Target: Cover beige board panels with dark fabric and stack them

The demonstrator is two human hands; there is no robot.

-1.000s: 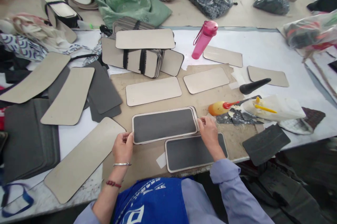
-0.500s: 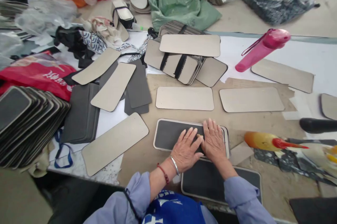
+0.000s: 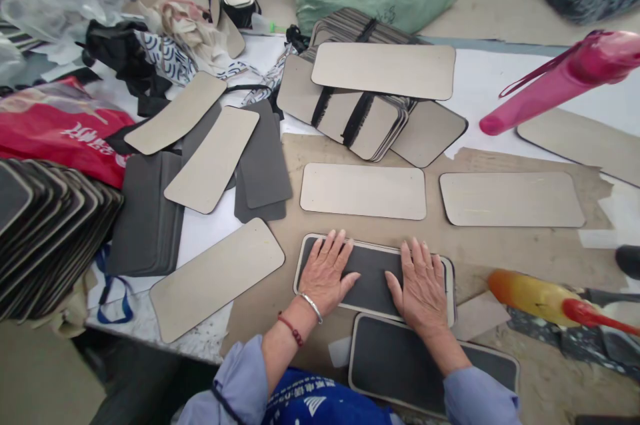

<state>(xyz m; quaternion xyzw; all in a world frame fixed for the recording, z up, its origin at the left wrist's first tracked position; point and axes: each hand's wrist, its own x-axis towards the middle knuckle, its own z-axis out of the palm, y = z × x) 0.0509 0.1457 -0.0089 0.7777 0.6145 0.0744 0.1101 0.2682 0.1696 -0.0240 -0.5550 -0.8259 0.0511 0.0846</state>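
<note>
A dark grey rectangular panel with a pale border (image 3: 373,275) lies on the brown work surface in front of me. My left hand (image 3: 326,272) rests flat on its left part, fingers spread. On its right part my right hand (image 3: 421,282) lies flat too, with the thumb apart. Pale edges of another piece show under the panel at the right. Nearer my body is a second dark panel with a pale rim (image 3: 395,358), partly hidden by my right forearm. Beyond my hands lie two pale beige panels, one at the middle (image 3: 363,192) and one at the right (image 3: 513,198).
A tall stack of dark panels (image 3: 45,245) stands at the left beside a red bag (image 3: 65,132). Strapped beige panels (image 3: 370,118) lie at the back. A pink umbrella-like case (image 3: 555,88) and a yellow-orange bottle with a red nozzle (image 3: 535,295) are at the right.
My left hand has slid left along the panel, away from my right hand, so the two are now apart. The whole view has shifted slightly and come closer.
</note>
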